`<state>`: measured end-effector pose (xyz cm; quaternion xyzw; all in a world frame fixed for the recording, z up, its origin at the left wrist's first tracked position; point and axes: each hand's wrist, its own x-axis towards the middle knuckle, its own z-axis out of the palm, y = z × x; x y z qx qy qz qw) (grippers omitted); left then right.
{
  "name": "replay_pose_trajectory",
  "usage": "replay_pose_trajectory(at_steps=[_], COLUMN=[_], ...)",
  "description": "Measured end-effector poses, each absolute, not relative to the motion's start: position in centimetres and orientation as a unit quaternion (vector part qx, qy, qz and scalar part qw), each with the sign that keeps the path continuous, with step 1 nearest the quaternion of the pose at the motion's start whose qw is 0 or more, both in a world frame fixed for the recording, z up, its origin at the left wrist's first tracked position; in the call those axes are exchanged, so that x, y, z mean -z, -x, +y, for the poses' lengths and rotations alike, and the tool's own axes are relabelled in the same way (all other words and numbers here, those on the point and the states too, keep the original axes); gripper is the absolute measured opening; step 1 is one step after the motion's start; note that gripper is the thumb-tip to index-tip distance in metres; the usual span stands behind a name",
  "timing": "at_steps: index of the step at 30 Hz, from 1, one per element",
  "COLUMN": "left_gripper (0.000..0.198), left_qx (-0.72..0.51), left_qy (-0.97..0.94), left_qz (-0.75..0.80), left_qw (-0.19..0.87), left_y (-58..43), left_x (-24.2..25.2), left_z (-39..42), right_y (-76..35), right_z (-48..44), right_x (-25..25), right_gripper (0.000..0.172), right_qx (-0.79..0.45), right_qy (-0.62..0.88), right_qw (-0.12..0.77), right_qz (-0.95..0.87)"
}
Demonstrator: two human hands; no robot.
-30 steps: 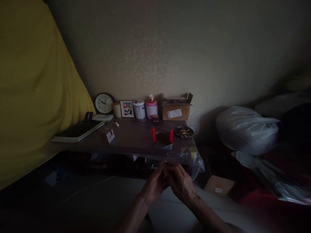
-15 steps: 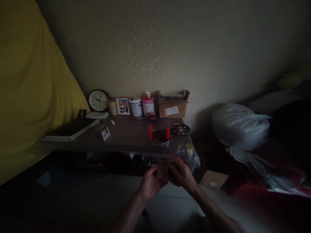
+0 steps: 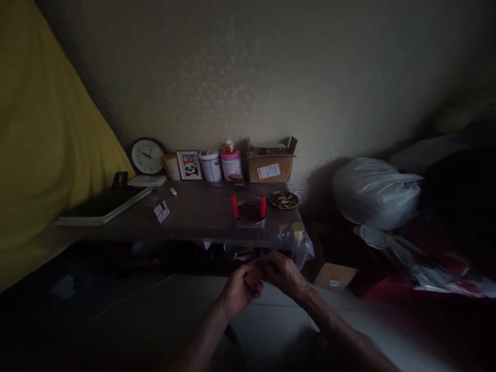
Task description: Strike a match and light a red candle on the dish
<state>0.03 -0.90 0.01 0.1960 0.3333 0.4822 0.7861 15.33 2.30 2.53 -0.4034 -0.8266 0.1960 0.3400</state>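
Note:
My left hand (image 3: pixel 237 290) is wrapped round a small, flat reddish-brown box (image 3: pixel 253 278), which looks like a matchbox, held in front of the table's near edge. My right hand (image 3: pixel 282 273) is closed at the far end of the box, its fingertips pinched together; what lies between them is too dark to make out. Beyond the hands, two red candles, a left candle (image 3: pixel 234 206) and a right candle (image 3: pixel 263 206), stand upright and unlit at the sides of a round metal dish (image 3: pixel 250 222) with dark contents. Thin pale sticks lie on a dark plate (image 3: pixel 284 200) to its right.
On the table (image 3: pixel 201 214) are a cube puzzle (image 3: pixel 160 211), a large book (image 3: pixel 104 206), a clock (image 3: pixel 148 156), a panda picture (image 3: pixel 190 165), two tubs and a cardboard box (image 3: pixel 270 168). A white plastic bag (image 3: pixel 374 191) bulges at right. A yellow curtain (image 3: pixel 58 134) hangs left.
My right hand has shifted from over the box to its far end, so more of the box shows in my left hand. The camera view has turned slightly; the table things stand as before.

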Motion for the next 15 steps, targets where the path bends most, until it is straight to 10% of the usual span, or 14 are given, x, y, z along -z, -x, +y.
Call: replay_pose_trajectory(at_steps=[15], left_gripper=[0.022], left_qx=[-0.412], left_qy=[-0.231], left_qz=[0.370], left_qw=[0.800], left_y=[-0.11], left_x=[-0.29], left_z=[-0.94], right_y=[-15.97], right_z=[1.88], right_x=[-2.04], right_gripper=[0.020], right_qx=[-0.039], right_qy=[0.352], right_qw=[0.232], right_qz=[-0.906])
